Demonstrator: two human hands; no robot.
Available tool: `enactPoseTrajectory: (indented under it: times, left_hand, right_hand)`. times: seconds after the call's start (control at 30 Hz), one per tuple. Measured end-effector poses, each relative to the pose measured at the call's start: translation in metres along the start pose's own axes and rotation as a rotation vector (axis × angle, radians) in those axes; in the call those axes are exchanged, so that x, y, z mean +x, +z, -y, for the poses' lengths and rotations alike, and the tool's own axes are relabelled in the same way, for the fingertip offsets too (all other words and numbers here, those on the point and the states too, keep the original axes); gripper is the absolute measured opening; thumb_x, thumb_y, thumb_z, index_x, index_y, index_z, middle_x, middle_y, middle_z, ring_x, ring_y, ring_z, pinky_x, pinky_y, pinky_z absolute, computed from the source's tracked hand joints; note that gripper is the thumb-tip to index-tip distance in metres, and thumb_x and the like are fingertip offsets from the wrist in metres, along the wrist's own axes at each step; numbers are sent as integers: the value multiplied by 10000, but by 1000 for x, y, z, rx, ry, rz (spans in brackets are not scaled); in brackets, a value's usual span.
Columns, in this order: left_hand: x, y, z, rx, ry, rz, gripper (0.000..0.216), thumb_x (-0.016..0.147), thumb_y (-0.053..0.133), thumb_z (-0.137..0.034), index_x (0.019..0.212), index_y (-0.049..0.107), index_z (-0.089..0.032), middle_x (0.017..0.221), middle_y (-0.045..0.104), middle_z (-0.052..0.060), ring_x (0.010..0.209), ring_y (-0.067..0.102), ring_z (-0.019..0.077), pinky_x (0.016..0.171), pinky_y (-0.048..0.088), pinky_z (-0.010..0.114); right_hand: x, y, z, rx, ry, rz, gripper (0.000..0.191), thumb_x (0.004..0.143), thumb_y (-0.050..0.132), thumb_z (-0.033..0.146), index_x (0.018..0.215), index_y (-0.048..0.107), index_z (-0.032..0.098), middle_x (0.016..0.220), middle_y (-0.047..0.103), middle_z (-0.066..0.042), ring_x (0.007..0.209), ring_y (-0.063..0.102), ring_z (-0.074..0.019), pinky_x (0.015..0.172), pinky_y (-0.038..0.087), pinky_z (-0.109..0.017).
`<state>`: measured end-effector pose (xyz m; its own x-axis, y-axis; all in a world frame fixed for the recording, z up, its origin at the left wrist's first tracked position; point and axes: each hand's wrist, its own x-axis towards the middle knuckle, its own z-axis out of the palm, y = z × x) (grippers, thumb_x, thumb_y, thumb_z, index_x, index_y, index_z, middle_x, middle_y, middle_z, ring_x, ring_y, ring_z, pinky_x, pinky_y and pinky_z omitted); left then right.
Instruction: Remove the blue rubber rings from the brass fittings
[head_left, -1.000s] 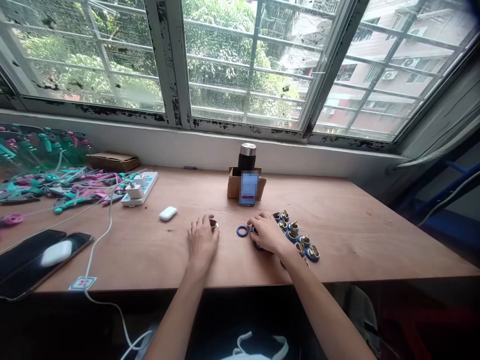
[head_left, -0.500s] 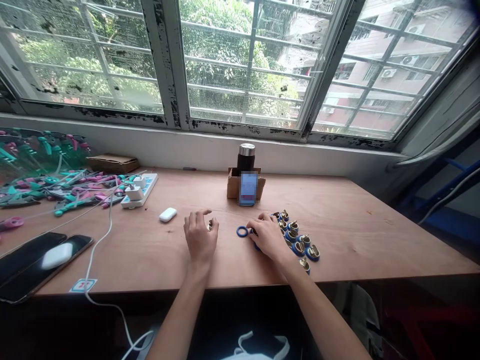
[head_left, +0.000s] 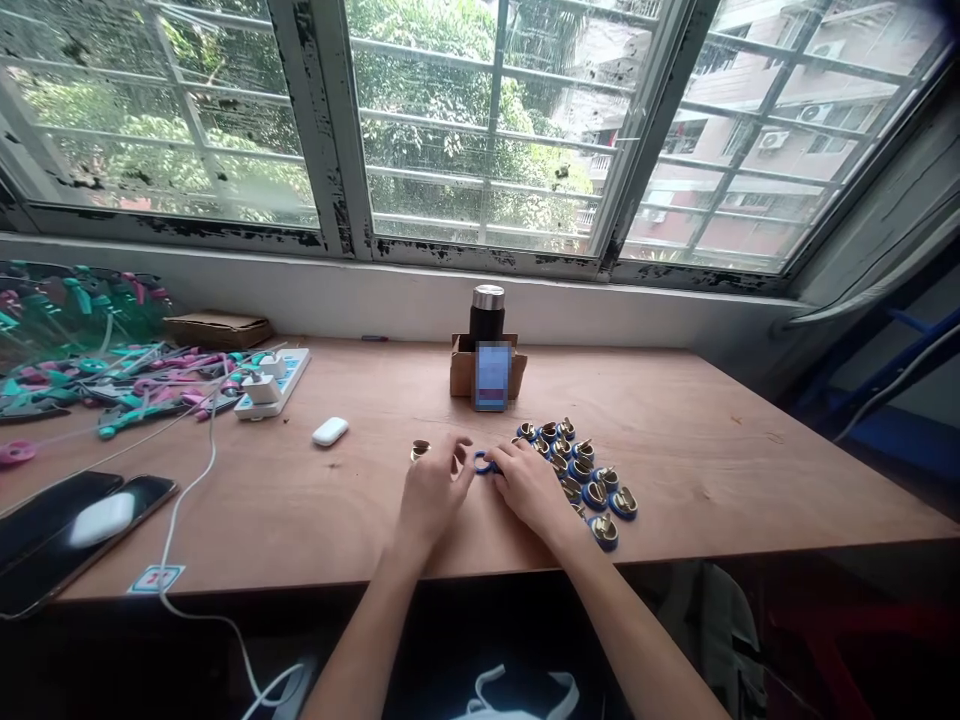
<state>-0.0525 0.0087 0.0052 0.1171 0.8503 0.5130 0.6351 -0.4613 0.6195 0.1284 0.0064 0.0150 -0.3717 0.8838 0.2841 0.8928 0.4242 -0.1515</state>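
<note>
My two hands rest close together on the wooden table, in front of the window. A small blue ring lies between them. My right hand has its fingers curled, with the tips pinched on that ring. The fingers of my left hand are loosely spread and hold nothing, and its fingertips reach toward the ring. A single brass cap sits on the table just left of my left hand, apart from it. A cluster of brass-and-blue pieces lies right of my right hand.
A cardboard holder with a phone and a dark flask stand behind the hands. A white earbud case, a power strip with a cable, two phones and a heap of teal and pink tools lie to the left.
My left hand let go of the brass cap, left it on the table and moved right to the blue ring. My right hand shifted slightly forward onto the ring.
</note>
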Motion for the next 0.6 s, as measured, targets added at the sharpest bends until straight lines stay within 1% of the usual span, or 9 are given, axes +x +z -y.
enactPoseTrajectory:
  times: [0.07, 0.1, 0.2, 0.3, 0.37, 0.47, 0.6]
  left_hand:
    - [-6, 11, -5, -29, -33, 122, 153, 1003, 558, -288, 1115, 656, -254, 878, 750, 9, 723, 693, 178, 682, 494, 289]
    - [-9, 16, -7, -29, -49, 147, 172, 1004, 544, -270, 1134, 655, -250, 916, 755, 25, 762, 704, 193, 700, 506, 300]
    - [-16, 28, -11, -4, -74, 151, 229, 998, 526, -236, 1195, 643, -228, 1003, 750, 77, 913, 715, 250, 773, 532, 349]
    - [-18, 31, -10, 35, -58, 120, 218, 1009, 511, -246, 1164, 663, -220, 1028, 741, 99, 973, 694, 278, 812, 534, 386]
    - [-18, 30, -10, 63, -33, 118, 211, 1016, 503, -238, 1132, 678, -220, 1060, 733, 100, 1007, 675, 277, 840, 531, 392]
    - [-17, 28, -11, 127, 4, 135, 229, 1016, 494, -203, 1138, 687, -228, 1075, 711, 86, 1029, 640, 267, 878, 519, 394]
    - [-17, 27, -12, 194, -4, 141, 231, 1008, 519, -199, 1159, 689, -239, 1068, 683, 78, 1015, 614, 263, 900, 512, 400]
  right_hand:
    - [0, 3, -1, 18, 9, -7, 304, 935, 580, 67, 1176, 694, 214, 1173, 721, -75, 1088, 578, -266, 884, 493, -342]
    - [-1, 4, -2, 28, 12, -15, 287, 936, 577, 69, 1156, 697, 208, 1163, 717, -81, 1077, 579, -269, 877, 499, -343]
    - [-1, 9, -6, 74, 17, -58, 242, 932, 578, 65, 1087, 704, 200, 1132, 708, -91, 1055, 579, -272, 897, 508, -350]
    - [-3, 11, -9, 150, 23, -136, 259, 914, 582, 45, 1079, 697, 208, 1135, 698, -86, 1059, 580, -267, 934, 509, -359]
    - [-4, 10, -8, 211, 24, -196, 255, 912, 587, 44, 1072, 693, 212, 1135, 696, -82, 1066, 586, -267, 949, 509, -366]
    - [-7, 7, -6, 291, 29, -283, 223, 924, 597, 57, 1054, 694, 210, 1134, 699, -85, 1075, 608, -266, 965, 511, -375]
    - [-8, 4, 0, 372, 14, -358, 226, 934, 605, 59, 1071, 692, 216, 1156, 705, -84, 1117, 620, -267, 996, 510, -386]
